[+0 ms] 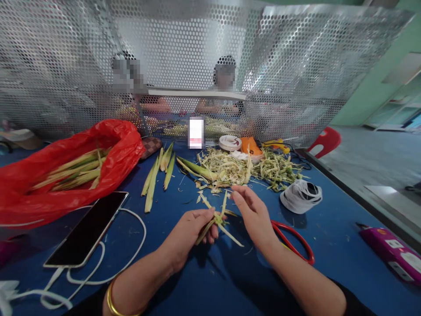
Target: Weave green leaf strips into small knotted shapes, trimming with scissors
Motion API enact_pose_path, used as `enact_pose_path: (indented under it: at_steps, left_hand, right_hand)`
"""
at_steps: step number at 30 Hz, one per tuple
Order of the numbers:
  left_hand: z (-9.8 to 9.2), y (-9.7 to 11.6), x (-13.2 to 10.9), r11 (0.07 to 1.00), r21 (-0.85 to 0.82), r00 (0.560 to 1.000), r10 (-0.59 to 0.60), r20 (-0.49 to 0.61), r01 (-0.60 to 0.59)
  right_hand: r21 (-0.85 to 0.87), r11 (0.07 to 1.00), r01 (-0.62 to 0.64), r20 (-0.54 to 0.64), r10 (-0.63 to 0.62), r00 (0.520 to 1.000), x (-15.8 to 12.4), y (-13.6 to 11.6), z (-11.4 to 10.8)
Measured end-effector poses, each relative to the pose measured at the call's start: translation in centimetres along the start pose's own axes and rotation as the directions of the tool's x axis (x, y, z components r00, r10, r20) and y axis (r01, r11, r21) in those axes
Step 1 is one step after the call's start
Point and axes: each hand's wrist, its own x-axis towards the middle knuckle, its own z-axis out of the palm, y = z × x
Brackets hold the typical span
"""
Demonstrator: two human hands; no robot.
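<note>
My left hand (pixel 194 226) pinches a small woven piece of pale green leaf strips (pixel 219 219), whose loose ends stick out upward and to the lower right. Just right of the piece is my right hand (pixel 248 208), with its thumb and index finger close together near the tip of an upright strip; whether they grip it is too small to tell. Beyond my hands lies a heap of shredded strips (pixel 226 166), with a larger green leaf (pixel 197 170) at its left side. Several long leaves (pixel 153 184) lie on the blue table to the left.
A red bag (pixel 121 136) of leaves, a phone (pixel 87 230) and white cable are left. Red-handled scissors (pixel 301 239), a white roll (pixel 301 196) and a purple power strip (pixel 393 252) are right. People sit behind the perforated screen (pixel 184 48).
</note>
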Motion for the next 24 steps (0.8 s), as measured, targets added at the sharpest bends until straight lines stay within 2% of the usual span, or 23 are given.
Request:
enact_pose_path:
  at_steps: [2,4,5,8,12,15,17,18,19,20,21,22,24]
  left_hand:
    - [0.0,0.1,0.0,1.000,0.003,1.000,0.012,-0.014,-0.012]
    - [0.0,-0.1,-0.1,1.000,0.026,1.000,-0.007,-0.006,0.007]
    - [0.0,-0.2,-0.1,0.999,0.039,1.000,-0.026,0.007,0.026]
    - [0.1,-0.2,-0.3,0.994,0.078,0.996,-0.074,0.043,0.070]
    - [0.2,0.0,-0.5,0.987,0.151,0.997,-0.060,0.045,0.053]
    - [0.2,0.1,-0.4,0.998,0.061,1.000,-0.018,-0.019,0.019]
    - [0.1,0.1,-0.2,0.999,-0.045,0.996,0.024,-0.082,-0.027]
    - [-0.1,0.1,-0.1,0.994,-0.089,0.993,0.048,-0.105,-0.058]
    - [-0.2,0.1,-0.1,0.989,-0.120,0.990,0.075,-0.121,-0.090]
    - [-0.3,0.2,0.0,0.983,-0.143,0.986,0.100,-0.130,-0.118]
    - [-0.3,0.2,0.1,0.976,-0.163,0.984,0.121,-0.131,-0.142]
    - [-0.4,0.2,0.1,0.970,-0.182,0.982,0.139,-0.126,-0.161]
    - [-0.3,0.2,0.1,0.961,-0.211,0.981,0.156,-0.115,-0.178]
  right_hand:
    - [0.130,0.980,-0.149,0.153,0.128,0.980,-0.2,-0.3,0.3]
    - [0.176,0.954,-0.244,0.287,0.187,0.939,-0.6,-0.7,0.6]
    - [0.181,0.948,-0.262,0.318,0.195,0.928,-0.9,-0.9,0.7]
    - [0.173,0.954,-0.246,0.319,0.182,0.930,-1.3,-0.9,0.9]
    - [0.107,0.978,-0.179,0.230,0.151,0.961,-1.0,0.0,1.2]
    - [0.031,0.997,-0.075,0.137,0.070,0.988,-0.8,0.0,0.7]
    - [-0.073,0.991,0.108,-0.033,-0.111,0.993,-1.0,-0.7,0.1]
    - [-0.166,0.958,0.234,-0.103,-0.253,0.962,-1.2,-1.2,-0.3]
    - [-0.244,0.908,0.340,-0.110,-0.374,0.921,-1.6,-1.7,-0.5]
    - [-0.287,0.857,0.428,-0.069,-0.464,0.883,-2.0,-2.1,-0.7]
    - [-0.309,0.814,0.492,0.027,-0.510,0.860,-2.4,-2.4,-0.7]
    - [-0.319,0.798,0.511,0.130,-0.497,0.858,-2.8,-2.4,-0.5]
    - [-0.329,0.830,0.451,0.290,-0.365,0.884,-3.2,-2.1,0.2]
